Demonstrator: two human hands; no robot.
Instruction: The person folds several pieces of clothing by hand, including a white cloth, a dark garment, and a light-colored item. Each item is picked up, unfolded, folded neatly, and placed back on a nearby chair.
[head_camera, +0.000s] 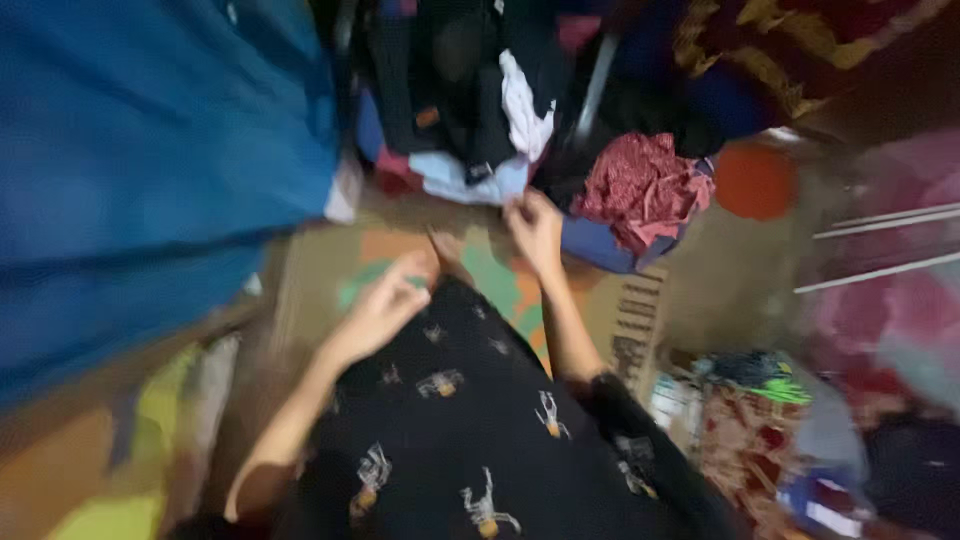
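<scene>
A black garment (470, 430) with small printed figures lies spread across my lap and over the floor. My left hand (385, 305) rests on its far left edge with the fingers curled on the cloth. My right hand (535, 228) is stretched out past the garment's far edge, fingers together near a heap of clothes (480, 110). The picture is blurred, so I cannot tell whether the right hand grips anything.
A blue cloth (140, 170) fills the left side. A crumpled red patterned cloth (645, 185) lies right of the heap, with an orange round object (755, 180) beyond it. A colourful mat (500, 275) covers the floor. Bags and packages (760, 420) sit at lower right.
</scene>
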